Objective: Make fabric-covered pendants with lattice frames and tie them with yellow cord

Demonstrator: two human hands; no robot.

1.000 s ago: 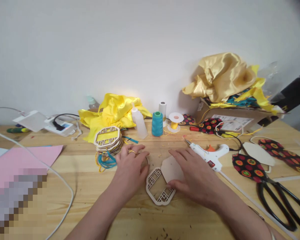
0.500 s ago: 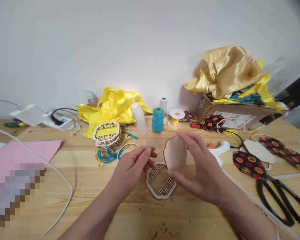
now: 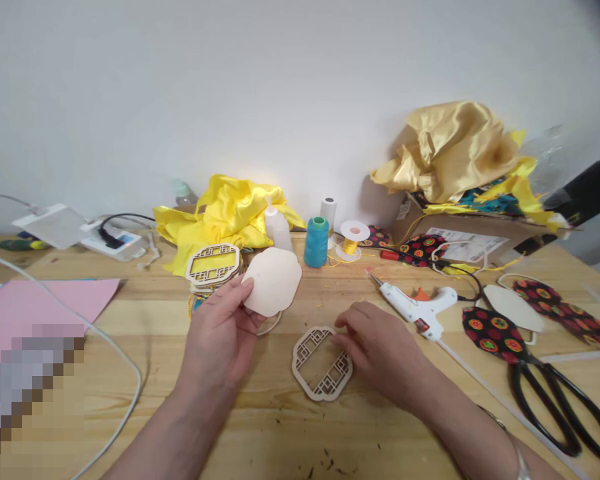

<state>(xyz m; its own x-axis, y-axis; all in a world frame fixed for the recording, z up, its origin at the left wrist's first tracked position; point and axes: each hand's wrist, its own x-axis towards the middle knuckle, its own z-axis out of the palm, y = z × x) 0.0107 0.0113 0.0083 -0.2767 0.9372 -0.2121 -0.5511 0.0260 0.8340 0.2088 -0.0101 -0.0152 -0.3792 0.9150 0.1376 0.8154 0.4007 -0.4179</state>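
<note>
Between thumb and fingers, my left hand (image 3: pixel 225 317) grips a plain pale wooden plate (image 3: pixel 273 281) with a scalloped outline, raised above the table. My right hand (image 3: pixel 375 353) is at the upper right edge of a lattice-cut wooden frame (image 3: pixel 300 373) lying flat on the table. Its fingers are bent near the frame's rim; whether they pinch it I cannot tell. A stack of similar lattice frames (image 3: pixel 213 265) stands behind my left hand, partly covered by it.
A white glue gun (image 3: pixel 415 307) lies to the right, its cord trailing back. Black-handled scissors (image 3: pixel 545 400) and patterned fabric pieces (image 3: pixel 493 333) are farther right. Behind stand a teal thread cone (image 3: pixel 317 241), a yellow thread spool (image 3: pixel 353 239) and yellow satin (image 3: pixel 230 213).
The plain plate has passed from my right hand to my left and moved leftward. My right hand has come down to the lattice frame, which stays in nearly the same place.
</note>
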